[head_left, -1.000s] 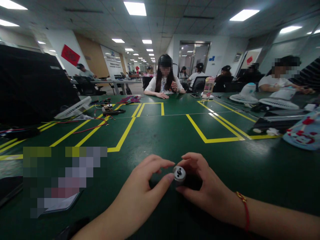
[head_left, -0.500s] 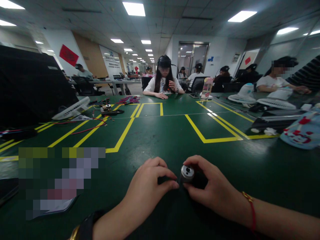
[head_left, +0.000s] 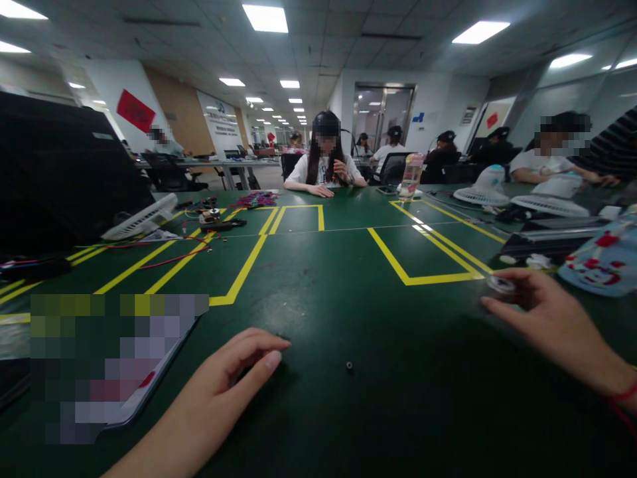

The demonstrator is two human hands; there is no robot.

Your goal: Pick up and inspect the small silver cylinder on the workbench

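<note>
Small metal motor (head_left: 499, 285): sits clamped between thumb and fingers of the right hand (head_left: 555, 322), toward the table's (head_left: 318, 299) right edge. Small dark collar (head_left: 349, 366): lies loose, separate; remaining work cannot be told. Left hand (head_left: 231, 375): fingertips slightly apart, nothing visible between.

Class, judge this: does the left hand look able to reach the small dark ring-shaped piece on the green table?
Probably yes: the left hand is close by, and nothing visible stands between its fingertips and the small dark ring-shaped piece.
</note>
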